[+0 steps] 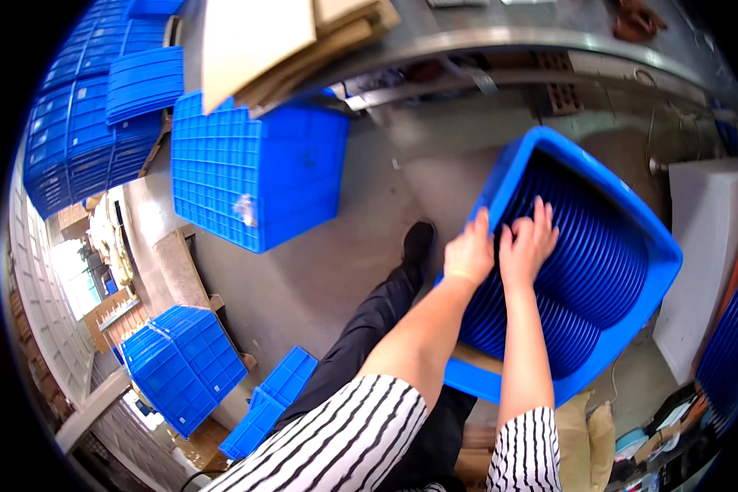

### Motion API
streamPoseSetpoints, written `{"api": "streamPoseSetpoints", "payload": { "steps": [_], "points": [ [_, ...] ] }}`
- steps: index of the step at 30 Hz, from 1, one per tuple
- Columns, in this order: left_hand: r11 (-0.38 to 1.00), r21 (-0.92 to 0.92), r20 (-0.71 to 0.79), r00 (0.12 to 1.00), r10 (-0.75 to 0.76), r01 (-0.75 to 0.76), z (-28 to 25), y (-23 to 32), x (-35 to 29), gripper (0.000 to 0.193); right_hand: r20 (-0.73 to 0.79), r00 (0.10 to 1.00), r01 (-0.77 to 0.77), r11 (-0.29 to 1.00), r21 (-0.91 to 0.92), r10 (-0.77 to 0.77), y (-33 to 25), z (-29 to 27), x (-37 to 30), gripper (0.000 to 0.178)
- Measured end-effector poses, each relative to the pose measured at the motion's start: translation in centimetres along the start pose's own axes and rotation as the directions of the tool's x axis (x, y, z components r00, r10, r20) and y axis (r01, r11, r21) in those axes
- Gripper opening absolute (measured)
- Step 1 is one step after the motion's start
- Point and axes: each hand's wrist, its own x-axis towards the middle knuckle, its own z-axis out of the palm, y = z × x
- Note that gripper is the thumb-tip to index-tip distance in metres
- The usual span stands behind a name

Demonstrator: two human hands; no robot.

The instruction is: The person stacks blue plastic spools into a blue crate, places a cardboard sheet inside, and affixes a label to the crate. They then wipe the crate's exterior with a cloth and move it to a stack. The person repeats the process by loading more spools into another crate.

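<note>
A deep blue plastic crate [666,254] stands on the right, its top open toward me. Inside it are rows of dark blue, thin, round-edged pieces [603,266] packed on edge like ribs; their exact kind does not show. My left hand [471,252] is by the crate's left wall, fingers stretched forward and close together near the rim. Over the row beside it, my right hand [530,246] has its fingers apart, the tips touching or just above the ribbed edges. Nothing shows gripped in either hand. Part of the rows lies under my hands and right forearm.
Another blue crate [299,176] stands at the upper left, with flat cardboard [258,45] above it. Blue crates [82,123] are stacked at the far left. A metal-edged bench [500,41] runs along the back. A white box [701,262] stands right of my crate.
</note>
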Motion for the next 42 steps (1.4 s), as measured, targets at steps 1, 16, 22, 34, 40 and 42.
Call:
{"api": "streamPoseSetpoints", "payload": {
  "steps": [1,16,22,34,40,42],
  "points": [
    [1.0,-0.007,0.029,1.0,0.009,-0.009,-0.7,-0.4,0.1,0.051,-0.006,1.0,-0.017,1.0,0.017,0.018,-0.8,-0.7,-0.6,0.019],
    [0.991,-0.081,0.107,0.987,0.116,-0.108,-25.0,-15.0,3.5,0.05,0.044,0.998,0.022,0.967,0.255,-0.035,-13.4,-5.7,11.4,0.037],
    [0.984,-0.175,0.108,0.993,0.051,-0.031,-29.0,-17.8,4.2,0.04,-0.233,0.972,0.098,0.932,0.35,-0.015,-19.3,-1.0,32.3,0.051],
    [0.671,-0.564,-0.129,0.854,0.503,-0.481,-30.2,1.2,15.2,0.038,0.23,0.927,-0.352,0.48,0.804,0.295,-17.6,0.6,39.9,0.063],
    [0.582,-0.789,-0.285,0.956,-0.065,-0.195,-30.1,9.7,25.5,0.082,0.199,0.97,-0.234,0.322,0.917,0.137,-17.0,-1.6,34.3,0.045],
    [0.585,-0.811,-0.146,0.964,-0.223,0.013,-30.5,12.9,27.7,0.093,0.208,0.965,-0.247,0.284,0.926,0.162,-16.0,-1.8,33.4,0.032]
  ]
}}
